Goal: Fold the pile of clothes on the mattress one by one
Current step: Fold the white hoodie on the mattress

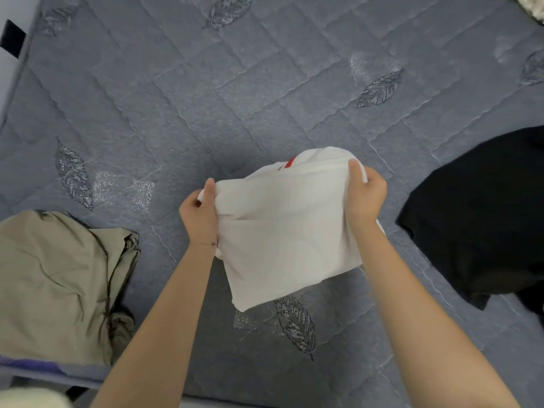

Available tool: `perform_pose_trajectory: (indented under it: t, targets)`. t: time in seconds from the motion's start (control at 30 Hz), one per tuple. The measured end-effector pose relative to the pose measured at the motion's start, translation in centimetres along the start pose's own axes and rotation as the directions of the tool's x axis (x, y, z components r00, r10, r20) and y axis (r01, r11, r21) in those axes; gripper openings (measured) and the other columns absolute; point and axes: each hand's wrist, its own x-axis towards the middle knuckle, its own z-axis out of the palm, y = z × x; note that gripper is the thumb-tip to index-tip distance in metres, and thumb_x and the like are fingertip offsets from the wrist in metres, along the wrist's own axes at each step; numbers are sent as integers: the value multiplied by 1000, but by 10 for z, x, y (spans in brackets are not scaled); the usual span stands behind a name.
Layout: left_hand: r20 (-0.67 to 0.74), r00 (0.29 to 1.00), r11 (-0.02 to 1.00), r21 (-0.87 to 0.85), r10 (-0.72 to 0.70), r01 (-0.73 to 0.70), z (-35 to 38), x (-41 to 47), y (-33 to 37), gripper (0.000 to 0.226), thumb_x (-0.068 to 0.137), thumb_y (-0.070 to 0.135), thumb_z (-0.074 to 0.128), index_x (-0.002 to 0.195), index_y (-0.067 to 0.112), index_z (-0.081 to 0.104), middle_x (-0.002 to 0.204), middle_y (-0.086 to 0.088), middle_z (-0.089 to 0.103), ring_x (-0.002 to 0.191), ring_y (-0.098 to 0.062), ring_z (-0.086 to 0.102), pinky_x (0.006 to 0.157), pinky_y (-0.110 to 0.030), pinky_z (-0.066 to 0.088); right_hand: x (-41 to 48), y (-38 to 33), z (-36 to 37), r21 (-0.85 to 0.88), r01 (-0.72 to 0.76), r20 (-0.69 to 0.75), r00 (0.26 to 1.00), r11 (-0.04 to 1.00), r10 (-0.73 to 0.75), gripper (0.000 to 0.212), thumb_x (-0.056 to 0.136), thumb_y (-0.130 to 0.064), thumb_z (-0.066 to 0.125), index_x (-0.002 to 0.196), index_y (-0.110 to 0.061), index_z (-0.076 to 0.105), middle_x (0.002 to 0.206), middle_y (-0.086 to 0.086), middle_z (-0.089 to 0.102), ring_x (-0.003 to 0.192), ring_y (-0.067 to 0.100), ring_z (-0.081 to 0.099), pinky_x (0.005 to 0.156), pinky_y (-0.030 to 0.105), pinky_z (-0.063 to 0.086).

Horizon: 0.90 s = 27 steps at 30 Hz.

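Head view.

Surface: a grey-blue quilted mattress (265,83) fills almost the whole picture; diamond stitching, with darker embroidered leaf motifs scattered across it.

Near edge: the mattress border runs along the bottom left, with a strip of purple fabric showing just under the khaki pile; what it belongs to cannot be told.

Far left corner: a pale wall or floor strip with a small dark rectangular patch (11,38) beside the mattress edge.

White garment (282,231): held up over the near centre of the mattress, between the two hands. It appears already doubled over, hanging as a rough rectangle with its lower corner pointing toward the near edge. A short red stripe shows at its far top edge. Whether any part touches the mattress cannot be told.

Left hand (200,213): closed on the garment's left upper edge, thumb on top of the cloth, fingers curled beneath. A thin bracelet sits at the wrist.

Right hand (365,192): closed on the garment's right upper edge, thumb pressing the top, fingers wrapped round the bunched cloth.

Forearms: both bare, entering from the near edge.

Khaki garment (59,284): lies in a loose folded heap at near left, well apart from the white one.

Black garment (482,213): spread at the right, running out of the picture.

Far right corner: a scrap of pale patterned fabric (530,7), mostly cut off.
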Motion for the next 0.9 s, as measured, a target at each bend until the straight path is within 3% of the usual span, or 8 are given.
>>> perform_pose_trajectory:
  t: [0.13, 0.2, 0.27, 0.5, 0.63, 0.77, 0.83, 0.9]
  targets:
    - [20, 999, 999, 33, -30, 29, -1, 9, 2, 54, 95, 28, 60, 55, 20, 24, 47, 14, 23, 50, -5, 21, 48, -19, 24, 8, 6, -6, -175, 24, 57, 998, 984, -14, 49, 97, -29, 53, 55, -25, 28, 52, -11, 29, 52, 7, 26, 51, 22, 25]
    - [19, 996, 996, 18, -89, 89, -2, 7, 0, 47, 97, 33, 56, 54, 21, 42, 51, 13, 38, 49, -4, 35, 50, -18, 34, 15, 12, -13, -429, 76, 140, 990, 900, -17, 48, 97, -33, 51, 54, -23, 30, 54, -6, 32, 58, 17, 33, 59, 31, 29]
    - [55, 984, 986, 10, -169, 169, -6, 5, -1, 34, 97, 41, 52, 78, 17, 66, 71, 9, 61, 63, -1, 56, 62, -16, 47, 19, 17, -17, -504, 82, 179, 984, 860, 11, 49, 96, -35, 51, 54, -20, 31, 55, -3, 34, 64, 22, 36, 66, 34, 30]
    - [231, 964, 961, 270, -132, 67, -22, -10, -17, 37, 90, 41, 63, 115, 14, 55, 104, 6, 61, 91, -3, 59, 75, -20, 47, 7, 15, -18, -208, -38, 96, 994, 977, 59, 42, 98, -27, 50, 59, -22, 34, 60, -8, 34, 56, 7, 29, 50, 20, 26]
    - [209, 977, 975, 224, -53, 5, -24, -3, -17, 13, 94, 25, 61, 93, 12, 63, 85, 0, 61, 77, -12, 56, 72, -29, 47, 5, 11, -13, -157, -22, 92, 995, 987, 37, 46, 97, -25, 51, 57, -25, 28, 57, -10, 28, 54, 6, 24, 49, 19, 22]
    - [89, 994, 989, 137, -61, 49, -14, 10, -6, 27, 96, 26, 57, 83, 2, 59, 78, -7, 49, 73, -15, 44, 66, -30, 39, 8, 10, -10, -196, -13, 112, 993, 981, 36, 43, 97, -27, 50, 57, -28, 35, 57, -11, 35, 54, 6, 30, 52, 21, 27]
    - [37, 992, 989, 93, -118, 114, -5, 14, -4, 24, 97, 26, 54, 82, 7, 57, 77, -6, 47, 71, -12, 43, 64, -26, 39, 13, 12, -10, -306, 18, 181, 983, 952, 40, 36, 99, -34, 47, 65, -23, 46, 68, -6, 48, 66, 12, 43, 63, 27, 39]
    - [-2, 990, 984, 110, -142, 142, 0, 12, -4, 26, 98, 26, 51, 80, 7, 54, 72, -1, 47, 67, -8, 44, 65, -23, 42, 20, 19, -13, -537, 52, 282, 952, 842, 121, 37, 97, -50, 42, 99, -18, 60, 106, 6, 59, 104, 26, 51, 93, 43, 41]
